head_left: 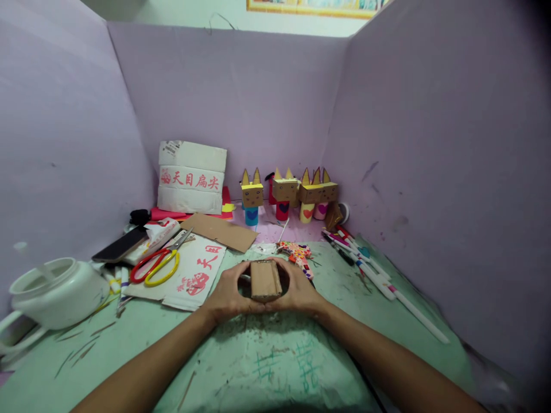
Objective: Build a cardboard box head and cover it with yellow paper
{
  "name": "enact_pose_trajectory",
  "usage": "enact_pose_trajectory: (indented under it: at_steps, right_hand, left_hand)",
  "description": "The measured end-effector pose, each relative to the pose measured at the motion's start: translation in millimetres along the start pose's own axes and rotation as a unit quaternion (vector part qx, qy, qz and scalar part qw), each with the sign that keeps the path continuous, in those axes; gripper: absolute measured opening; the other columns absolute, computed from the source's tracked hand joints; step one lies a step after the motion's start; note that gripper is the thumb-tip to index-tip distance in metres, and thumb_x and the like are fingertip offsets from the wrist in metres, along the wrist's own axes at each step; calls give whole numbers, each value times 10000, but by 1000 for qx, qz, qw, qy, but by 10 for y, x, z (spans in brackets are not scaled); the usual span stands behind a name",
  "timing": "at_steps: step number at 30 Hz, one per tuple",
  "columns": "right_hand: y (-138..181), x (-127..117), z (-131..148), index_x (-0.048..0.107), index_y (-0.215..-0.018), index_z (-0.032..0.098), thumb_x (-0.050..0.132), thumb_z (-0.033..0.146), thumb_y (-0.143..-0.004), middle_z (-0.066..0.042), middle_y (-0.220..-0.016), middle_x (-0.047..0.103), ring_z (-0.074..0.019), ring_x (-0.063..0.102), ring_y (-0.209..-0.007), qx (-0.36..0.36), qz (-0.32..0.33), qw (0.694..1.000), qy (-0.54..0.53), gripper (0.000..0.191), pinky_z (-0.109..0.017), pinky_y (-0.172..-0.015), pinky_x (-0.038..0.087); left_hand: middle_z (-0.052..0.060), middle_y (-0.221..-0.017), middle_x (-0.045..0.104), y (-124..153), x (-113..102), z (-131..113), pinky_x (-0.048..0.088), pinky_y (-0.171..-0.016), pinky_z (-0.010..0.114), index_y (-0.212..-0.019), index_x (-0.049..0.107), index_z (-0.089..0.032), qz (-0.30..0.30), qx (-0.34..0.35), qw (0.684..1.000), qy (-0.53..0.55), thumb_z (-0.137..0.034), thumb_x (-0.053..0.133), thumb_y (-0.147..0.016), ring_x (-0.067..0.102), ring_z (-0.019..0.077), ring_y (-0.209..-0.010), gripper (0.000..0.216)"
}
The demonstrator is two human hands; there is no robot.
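Note:
Both hands meet at the middle of the green table around a small brown cardboard box. My left hand curls round its left side, fingers closed on it. My right hand grips the right side the same way. The box is held just above the tabletop, its top face toward me. A patterned glue gun lies just behind my right hand.
Red and yellow scissors lie on printed white cardboard at the left, beside a phone and a white jug. Several cardboard figures stand at the back. Markers lie at the right. Purple walls enclose the table.

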State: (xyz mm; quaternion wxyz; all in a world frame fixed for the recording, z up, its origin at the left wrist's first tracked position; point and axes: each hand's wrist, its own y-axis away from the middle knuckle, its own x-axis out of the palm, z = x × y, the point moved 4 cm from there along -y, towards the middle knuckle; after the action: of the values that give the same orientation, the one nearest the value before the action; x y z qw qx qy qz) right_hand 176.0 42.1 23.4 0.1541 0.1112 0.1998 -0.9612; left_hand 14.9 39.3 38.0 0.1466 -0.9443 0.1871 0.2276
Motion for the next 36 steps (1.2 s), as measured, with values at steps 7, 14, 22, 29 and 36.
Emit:
enact_pose_trajectory:
  at_steps: [7,14,22,29,36]
  right_hand:
    - [17,9,-41,515,-1175,204,864,296,-458,-82,-1148,656,-279,624,-1055,-2,4,1000,-3,803,-399,-922,488]
    - [10,1,-17,519,-1143,206,862,329,-446,-81,-1120,664,-284,629,-1035,8,3,1000,14,786,-418,-913,490]
    - [15,13,22,503,-1127,216,865,333,-445,-74,-1111,661,-281,631,-1025,23,10,1000,6,781,-414,-898,498]
    - [40,8,32,486,-1153,220,860,308,-452,-80,-1120,654,-280,629,-1028,-4,-2,1000,26,800,-417,-911,494]
    - [48,-9,15,453,-1280,203,893,459,-412,-140,-1294,568,-315,552,-1198,-16,56,997,-46,1006,-438,-1028,413]
  left_hand:
    - [86,-1119,659,8,27,-6,524,-858,378,-1167,528,-160,11,16,1000,4,-369,834,-541,634,273,-1004,727]
    - [92,-1242,606,7,43,26,477,-946,408,-1248,464,-188,22,20,999,15,-396,826,-560,585,284,-1116,805]
    - [73,-1092,658,-23,17,61,503,-865,393,-1156,525,-157,25,-8,999,36,-364,832,-473,618,289,-1002,777]
    - [82,-1182,621,-3,37,57,478,-941,429,-1212,459,-194,34,11,999,32,-384,818,-517,590,295,-1080,805]
    - [96,-1203,596,66,47,-26,493,-928,431,-1260,384,-197,37,41,998,9,-330,813,-536,594,293,-1079,851]
